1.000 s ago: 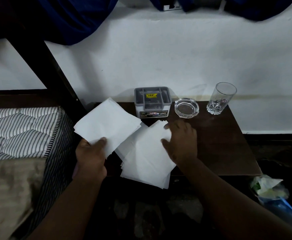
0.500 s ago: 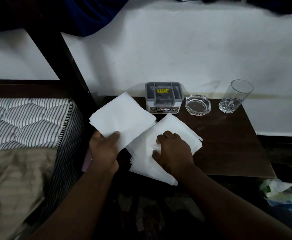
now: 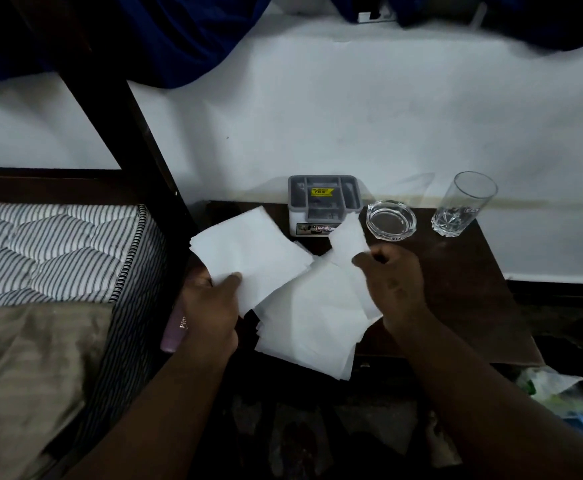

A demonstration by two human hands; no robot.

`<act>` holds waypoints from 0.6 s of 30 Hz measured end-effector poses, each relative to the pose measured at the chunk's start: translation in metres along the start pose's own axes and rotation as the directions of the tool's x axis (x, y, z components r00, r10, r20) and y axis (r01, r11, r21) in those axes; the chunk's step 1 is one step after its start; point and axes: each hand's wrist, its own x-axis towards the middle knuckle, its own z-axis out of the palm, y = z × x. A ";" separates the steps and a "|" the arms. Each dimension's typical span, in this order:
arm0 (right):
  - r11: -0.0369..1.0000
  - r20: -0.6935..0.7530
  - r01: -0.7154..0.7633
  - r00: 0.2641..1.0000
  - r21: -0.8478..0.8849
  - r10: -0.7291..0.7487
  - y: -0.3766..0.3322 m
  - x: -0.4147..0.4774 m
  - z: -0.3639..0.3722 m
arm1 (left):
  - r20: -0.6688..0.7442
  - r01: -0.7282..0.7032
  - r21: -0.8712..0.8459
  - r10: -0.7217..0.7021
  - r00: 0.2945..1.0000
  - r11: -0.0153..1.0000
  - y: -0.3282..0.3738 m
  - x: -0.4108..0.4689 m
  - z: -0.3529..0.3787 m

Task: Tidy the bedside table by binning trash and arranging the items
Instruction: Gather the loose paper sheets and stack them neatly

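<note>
A loose pile of white paper napkins (image 3: pixel 314 323) lies at the front left of the dark wooden bedside table (image 3: pixel 463 289), overhanging its front edge. My left hand (image 3: pixel 210 303) holds a small flat stack of napkins (image 3: pixel 248 254) above the table's left side. My right hand (image 3: pixel 397 282) pinches one napkin (image 3: pixel 348 240), lifted off the pile with its corner pointing up. Behind them stand a grey organiser box (image 3: pixel 324 202), a clear glass ashtray (image 3: pixel 391 220) and an empty drinking glass (image 3: pixel 463 202).
A striped mattress (image 3: pixel 51 251) with a beige sheet (image 3: pixel 30 358) lies to the left, behind a dark bed post (image 3: pixel 123 126). A purple object (image 3: pixel 174 332) sits below my left hand. Crumpled trash in a bag (image 3: pixel 553 389) rests on the floor at the right.
My right hand went from pressing flat on the pile to pinching one napkin and lifting it. My left hand kept its stack in about the same place.
</note>
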 end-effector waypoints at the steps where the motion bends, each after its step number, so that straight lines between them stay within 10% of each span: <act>1: 1.000 -0.020 0.005 1.000 0.030 -0.004 -0.002 0.002 -0.005 | 0.007 -0.008 0.001 0.008 1.000 1.000 -0.001 -0.001 0.001; 11: 0.746 0.006 0.542 0.811 -0.387 -0.585 -0.045 -0.029 -0.011 | 0.282 0.038 0.068 -0.055 0.958 0.997 -0.015 -0.029 0.028; 18: 0.613 0.279 0.669 0.738 -0.421 -0.614 -0.046 -0.064 0.020 | 0.431 0.072 0.070 -0.095 0.897 0.995 -0.018 -0.037 0.036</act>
